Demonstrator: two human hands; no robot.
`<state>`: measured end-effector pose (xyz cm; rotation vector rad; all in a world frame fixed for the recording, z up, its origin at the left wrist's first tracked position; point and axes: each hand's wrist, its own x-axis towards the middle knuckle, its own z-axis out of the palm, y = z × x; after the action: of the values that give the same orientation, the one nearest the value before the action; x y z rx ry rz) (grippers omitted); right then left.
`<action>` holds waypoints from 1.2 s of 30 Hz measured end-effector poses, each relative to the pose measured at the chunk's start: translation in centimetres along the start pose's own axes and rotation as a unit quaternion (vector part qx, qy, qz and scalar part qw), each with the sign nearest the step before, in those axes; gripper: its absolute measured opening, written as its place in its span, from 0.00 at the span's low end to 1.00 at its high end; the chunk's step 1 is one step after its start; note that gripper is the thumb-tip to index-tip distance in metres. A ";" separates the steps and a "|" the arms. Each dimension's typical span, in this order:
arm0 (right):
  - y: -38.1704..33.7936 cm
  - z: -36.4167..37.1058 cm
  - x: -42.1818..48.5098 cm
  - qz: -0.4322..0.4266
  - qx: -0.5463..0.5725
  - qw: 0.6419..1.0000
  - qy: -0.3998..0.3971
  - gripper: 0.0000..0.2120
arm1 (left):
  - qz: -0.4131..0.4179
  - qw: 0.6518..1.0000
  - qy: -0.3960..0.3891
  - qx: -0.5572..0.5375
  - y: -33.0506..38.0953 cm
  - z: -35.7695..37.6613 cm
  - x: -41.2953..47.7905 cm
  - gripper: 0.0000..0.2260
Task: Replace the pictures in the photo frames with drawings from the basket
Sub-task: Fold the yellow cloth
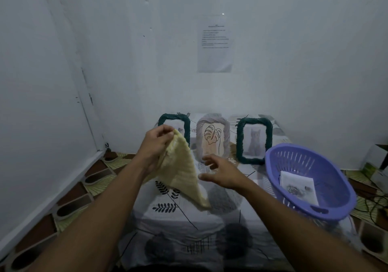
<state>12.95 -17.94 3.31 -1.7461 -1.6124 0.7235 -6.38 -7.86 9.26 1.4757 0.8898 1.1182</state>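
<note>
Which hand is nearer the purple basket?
Right. The right hand hovers open just left of the purple basket; the left hand, pinching a yellow cloth, is farther left.

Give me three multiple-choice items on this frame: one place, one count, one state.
1. Where is the basket?
A. right of the frames
B. left of the frames
C. on the floor

2. How many frames stand on the table?
A. two
B. three
C. four

3. What is the left hand doing?
A. resting flat
B. holding a frame
C. holding up a yellow cloth

Answers:
1 A, it sits at the table's right edge.
2 B, two dark green frames flank a pale one.
3 C, the cloth hangs from its fingers.
</note>
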 end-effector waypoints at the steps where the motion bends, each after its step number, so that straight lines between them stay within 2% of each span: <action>1: -0.2 0.9 0.3 0.000 0.002 1.000 -0.005 0.29 | 0.003 1.000 -0.012 -0.003 0.3 0.0 -0.1 0.06; 3: -0.3 2.3 1.0 -0.013 -0.018 0.999 -0.026 0.21 | 0.004 1.000 -0.013 -0.003 0.7 -0.3 0.0 0.06; 5: -0.1 2.7 1.4 -0.032 -0.090 0.995 -0.020 0.10 | 0.009 1.000 0.016 0.016 0.6 -1.2 0.5 0.06; 8: 0.2 0.2 1.2 -0.011 -0.077 0.996 0.040 0.10 | 0.028 0.993 0.070 0.095 -0.3 -3.2 1.3 0.09; 11: 0.1 -3.1 0.9 -0.019 -0.072 0.993 0.092 0.08 | 0.018 0.986 0.050 0.158 -1.7 -4.2 1.5 0.10; 14: -0.3 -5.0 0.9 -0.052 -0.128 0.987 0.086 0.06 | 0.046 0.968 -0.013 0.248 -2.5 -3.3 1.0 0.06; 16: -0.1 -6.5 0.8 -0.047 -0.144 0.986 0.071 0.04 | 0.074 0.956 0.014 0.284 -2.7 -2.9 0.9 0.04; 18: 0.3 -8.3 0.3 -0.015 -0.148 0.988 0.041 0.04 | 0.064 0.960 0.073 0.263 -2.7 -3.3 1.2 0.03; 20: 0.6 -9.5 -0.4 0.013 -0.114 0.993 0.028 0.05 | 0.052 0.963 0.075 0.254 -2.6 -3.5 1.4 0.03; 22: 0.1 -9.6 -0.9 0.027 -0.003 0.998 0.052 0.03 | 0.046 0.970 0.051 0.234 -2.1 -3.0 1.2 0.03; 25: -0.9 -9.2 -1.1 0.039 0.161 0.982 0.086 0.04 | 0.037 0.987 0.029 0.153 -1.0 -1.3 0.5 0.02; 27: -1.9 -8.8 -1.1 0.040 0.216 0.973 0.071 0.05 | 0.042 0.993 -0.015 0.109 -0.3 -0.1 -0.2 0.06; 30: -3.4 -8.1 -1.1 0.036 0.270 0.962 0.029 0.12 | 0.067 0.988 -0.083 0.110 0.0 1.4 -1.1 0.06; 33: -4.0 -7.7 -1.1 -0.016 0.222 0.975 0.008 0.10 | 0.088 0.982 -0.124 0.113 0.1 2.4 -1.5 0.04; 36: -4.0 -7.2 -0.7 -0.073 0.087 0.992 0.061 0.05 | 0.083 0.980 -0.153 0.092 0.6 3.2 -1.9 0.04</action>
<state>15.80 -19.17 10.99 -1.5026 -1.5275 0.6531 -3.89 -10.68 9.37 1.8445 0.6757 0.9107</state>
